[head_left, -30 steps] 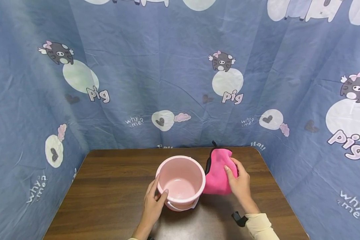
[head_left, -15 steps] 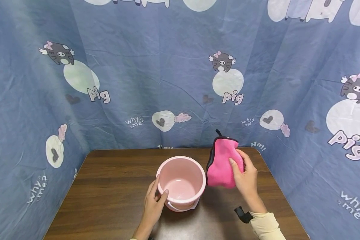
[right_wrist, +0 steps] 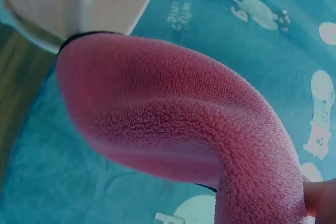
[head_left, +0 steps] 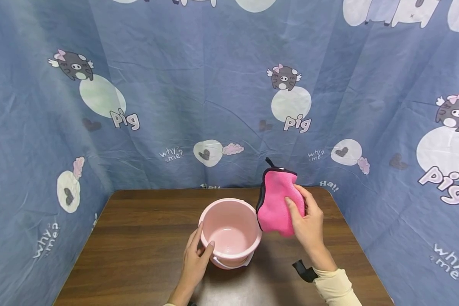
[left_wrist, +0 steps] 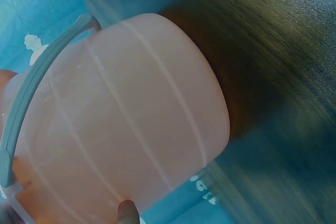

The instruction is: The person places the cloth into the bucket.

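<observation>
While the left grip (head_left: 194,255) holds the bucket (head_left: 229,214) upright at its eight o'clock, thumb and fingers parted wide along the rim, the eye goes straight to the right grip (head_left: 310,221), which has the cloth (head_left: 279,204) pinched by its right edge, thumb laid across the near face. Here's the relation everything seems to hinge on: the cloth hangs between the right grip and the bucket, out at the bucket's two o'clock, and the bucket's mouth lies at about nine o'clock from that same right grip. It's close, very close! In the head view the cloth's dark-trimmed left edge runs right up to the rim, and in the right wrist view the trim crosses in front of the bucket, but whether the two touch, I cannot tell. The cloth's long axis runs roughly twelve to six, black loop (head_left: 270,162) up at eleven, and the whole piece looks held up off the surface (head_left: 149,229). No contest over which side is nearer: the right grip has it, with the left away across the bucket's mouth. And from that right grip, the bulk of the cloth lies at ten o'clock, its loose lower end drooping toward eight, bending over in a soft fold.
</observation>
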Demonstrator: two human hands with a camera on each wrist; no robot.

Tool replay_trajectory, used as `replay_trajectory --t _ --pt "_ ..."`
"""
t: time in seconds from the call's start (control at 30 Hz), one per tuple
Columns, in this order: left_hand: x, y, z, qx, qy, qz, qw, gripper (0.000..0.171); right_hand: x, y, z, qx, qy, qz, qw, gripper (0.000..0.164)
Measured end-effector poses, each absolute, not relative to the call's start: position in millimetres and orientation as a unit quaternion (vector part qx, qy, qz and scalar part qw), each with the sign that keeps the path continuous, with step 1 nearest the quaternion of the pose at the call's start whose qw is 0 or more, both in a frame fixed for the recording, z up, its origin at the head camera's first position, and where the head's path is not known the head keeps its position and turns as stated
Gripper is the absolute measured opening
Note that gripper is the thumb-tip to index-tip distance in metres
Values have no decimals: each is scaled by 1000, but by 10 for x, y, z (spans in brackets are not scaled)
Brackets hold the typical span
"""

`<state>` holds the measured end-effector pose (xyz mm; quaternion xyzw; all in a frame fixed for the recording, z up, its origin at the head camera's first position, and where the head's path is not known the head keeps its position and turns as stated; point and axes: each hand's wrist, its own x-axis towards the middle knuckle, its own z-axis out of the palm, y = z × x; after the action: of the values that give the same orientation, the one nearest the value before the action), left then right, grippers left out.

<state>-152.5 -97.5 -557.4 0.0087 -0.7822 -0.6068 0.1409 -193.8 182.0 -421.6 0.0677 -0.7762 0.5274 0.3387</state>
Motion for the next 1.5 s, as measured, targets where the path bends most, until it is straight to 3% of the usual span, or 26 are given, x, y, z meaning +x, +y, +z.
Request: replay_trajectory --t 0.7,1.27,1.5 --pt "-1522 -991 -5585 21 -787 -603 129 69 -1880 1321 -4213 146 -765 543 315 44" --pt "-1500 -978 -5552 -10 -778 -607 159 70 -1818 911 -4315 181 -767 568 237 41" --pt "-1519 -970 -5589 -2 -787 -596 158 72 -1902 834 -4511 138 -768 596 189 38"
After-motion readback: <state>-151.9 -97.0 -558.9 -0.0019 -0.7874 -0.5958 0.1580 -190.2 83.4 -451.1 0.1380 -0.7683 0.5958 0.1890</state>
